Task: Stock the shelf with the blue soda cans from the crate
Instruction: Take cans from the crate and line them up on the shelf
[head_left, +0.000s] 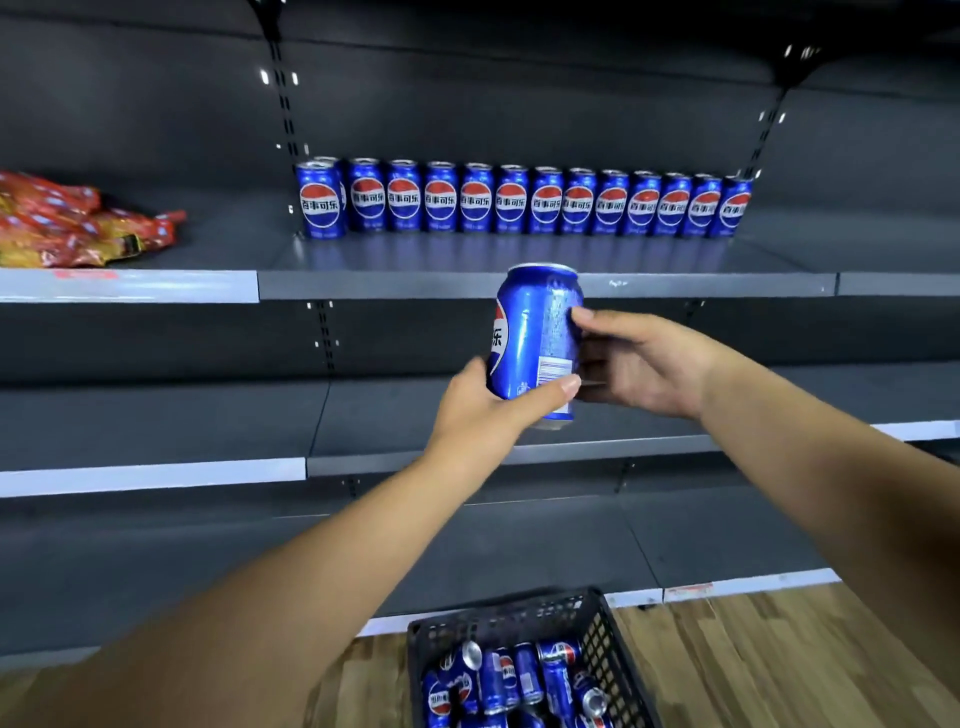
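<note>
A blue soda can (535, 332) is held upright in mid-air, just below the front edge of the upper shelf (545, 285). My left hand (488, 410) grips its lower part, thumb across the front. My right hand (644, 364) pinches the can's right side with its fingertips. Along the back of that shelf stands a row of several blue cans (519, 202), with one more can (321, 200) in front at the left end. On the floor below, a black plastic crate (613, 654) holds several loose cans (509, 686) lying at mixed angles.
Red and yellow snack bags (72, 223) lie on the shelf section to the left. Dark shelves (467, 447) run below the can row. The crate sits on a wooden floor (769, 660).
</note>
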